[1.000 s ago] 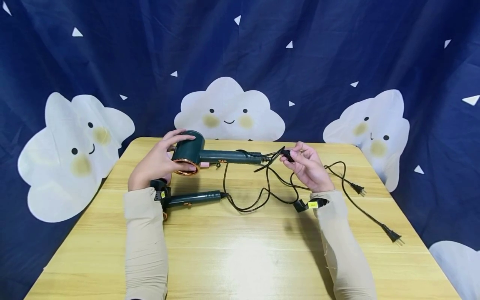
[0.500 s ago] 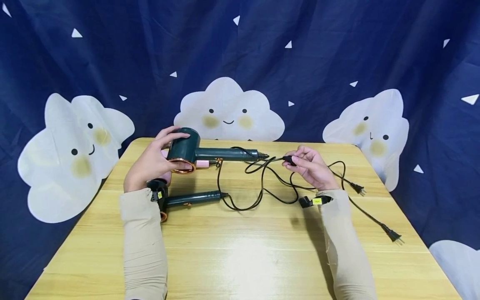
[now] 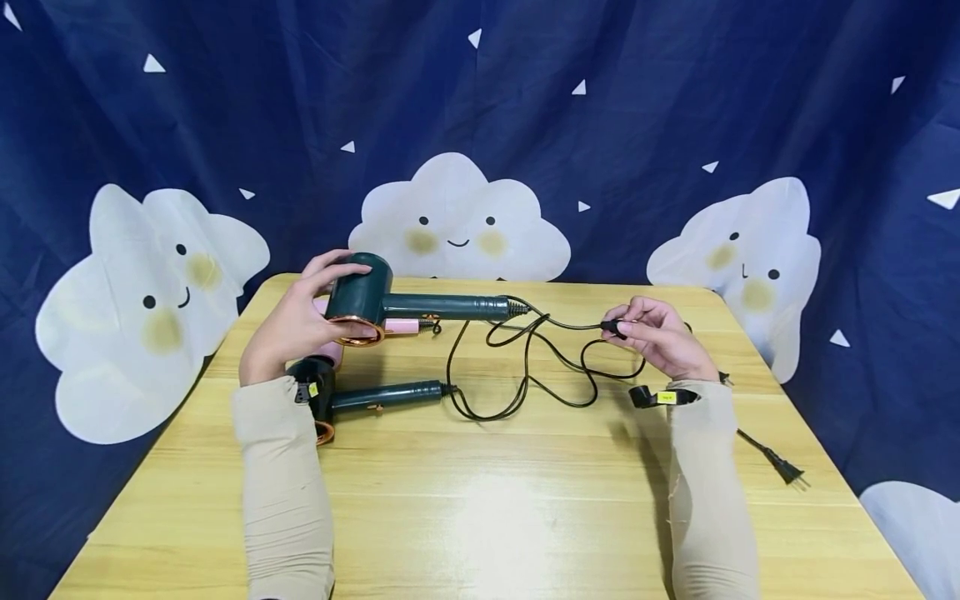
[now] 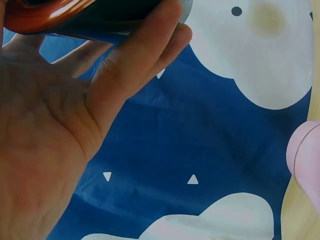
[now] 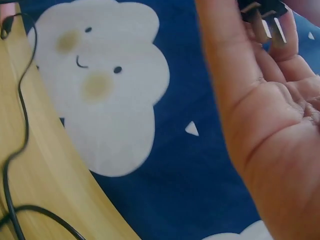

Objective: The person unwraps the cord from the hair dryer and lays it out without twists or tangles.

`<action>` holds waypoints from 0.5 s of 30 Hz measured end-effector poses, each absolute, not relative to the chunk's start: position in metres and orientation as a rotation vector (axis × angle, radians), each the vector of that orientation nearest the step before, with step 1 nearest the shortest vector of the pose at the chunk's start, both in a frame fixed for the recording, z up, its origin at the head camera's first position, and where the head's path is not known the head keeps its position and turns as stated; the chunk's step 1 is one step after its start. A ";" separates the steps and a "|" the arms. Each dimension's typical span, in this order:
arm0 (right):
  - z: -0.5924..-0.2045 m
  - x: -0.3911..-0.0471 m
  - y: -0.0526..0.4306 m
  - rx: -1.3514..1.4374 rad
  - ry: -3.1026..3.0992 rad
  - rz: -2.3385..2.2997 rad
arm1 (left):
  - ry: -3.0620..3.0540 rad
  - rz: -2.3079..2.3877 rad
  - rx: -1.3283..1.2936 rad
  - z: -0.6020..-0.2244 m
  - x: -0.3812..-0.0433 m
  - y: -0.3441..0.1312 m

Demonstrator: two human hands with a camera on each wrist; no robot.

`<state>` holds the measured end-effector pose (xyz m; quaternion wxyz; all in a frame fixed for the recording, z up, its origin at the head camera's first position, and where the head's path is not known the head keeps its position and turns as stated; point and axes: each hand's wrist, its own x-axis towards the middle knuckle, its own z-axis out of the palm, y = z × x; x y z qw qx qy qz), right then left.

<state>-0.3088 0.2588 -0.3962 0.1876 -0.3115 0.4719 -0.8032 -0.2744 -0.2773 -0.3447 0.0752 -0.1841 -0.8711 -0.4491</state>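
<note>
My left hand [image 3: 288,325] grips the barrel of a dark green hair dryer [image 3: 360,287] with a copper rim, holding it above the table with its handle pointing right. In the left wrist view the fingers wrap the dryer's barrel [image 4: 107,22]. Between thumb and fingers, my right hand [image 3: 667,337] pinches a black plug [image 3: 613,328]; its two metal prongs show in the right wrist view, where the plug [image 5: 265,12] points toward the palm. A black cord [image 3: 566,324] runs from the plug back toward the dryer's handle, with loops hanging between.
A second dark green hair dryer [image 3: 390,397] lies on the wooden table [image 3: 450,508], nearer me. Behind the left hand lies a pink hair dryer [image 3: 401,326], partly hidden. Another plug [image 3: 783,468] rests at the right. A blue cloud-patterned curtain [image 3: 637,142] surrounds the table.
My right hand has moved right with the plug, drawing the cord straighter. My left hand has shifted slightly left and up with the green hair dryer.
</note>
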 end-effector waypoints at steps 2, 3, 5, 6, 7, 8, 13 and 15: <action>-0.397 -0.309 0.265 -0.881 1.358 -2.257 | -2.606 -1.353 -0.546 -0.344 -0.273 -0.278; -0.396 -0.309 0.268 -0.876 1.367 -2.259 | -2.601 -1.354 -0.542 -0.343 -0.273 -0.279; -0.396 -0.308 0.272 -0.859 1.389 -2.265 | -2.594 -1.352 -0.526 -0.343 -0.272 -0.280; -0.395 -0.308 0.274 -0.848 1.406 -2.265 | -2.590 -1.350 -0.515 -0.343 -0.271 -0.281; -0.395 -0.308 0.276 -0.834 1.424 -2.265 | -2.586 -1.352 -0.503 -0.343 -0.271 -0.282; -0.394 -0.307 0.278 -0.815 1.444 -2.265 | -2.581 -1.352 -0.492 -0.343 -0.271 -0.283; -0.389 -0.303 0.285 -0.725 1.573 -2.239 | -2.575 -1.344 -0.450 -0.344 -0.271 -0.287; -0.388 -0.302 0.287 -0.701 1.605 -2.227 | -2.577 -1.340 -0.441 -0.344 -0.271 -0.288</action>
